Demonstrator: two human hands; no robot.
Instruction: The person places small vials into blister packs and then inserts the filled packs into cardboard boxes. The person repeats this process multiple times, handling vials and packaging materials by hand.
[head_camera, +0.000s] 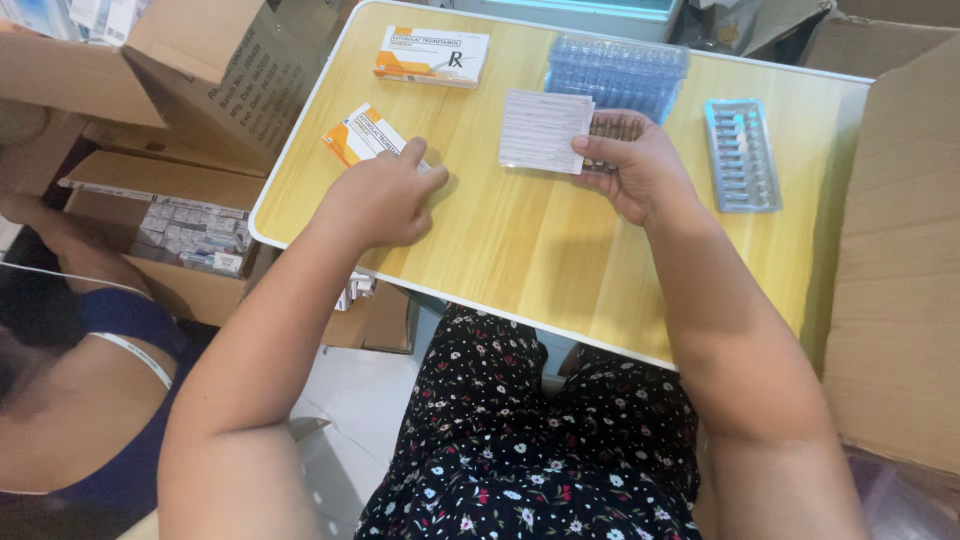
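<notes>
Single view, head-worn camera, looking steeply down and forward over the wearer's own lap onto the wooden table (520, 250). Close range: the table fills the middle of the frame, its near edge just above the floral-clad knees, its far edge almost at the top border. Both forearms enter from the bottom toward the table. Left of the table, cardboard boxes (215, 70) and another person's shoulder show; right of it, a cardboard flap (900, 260). No second view, so nothing shared.
</notes>
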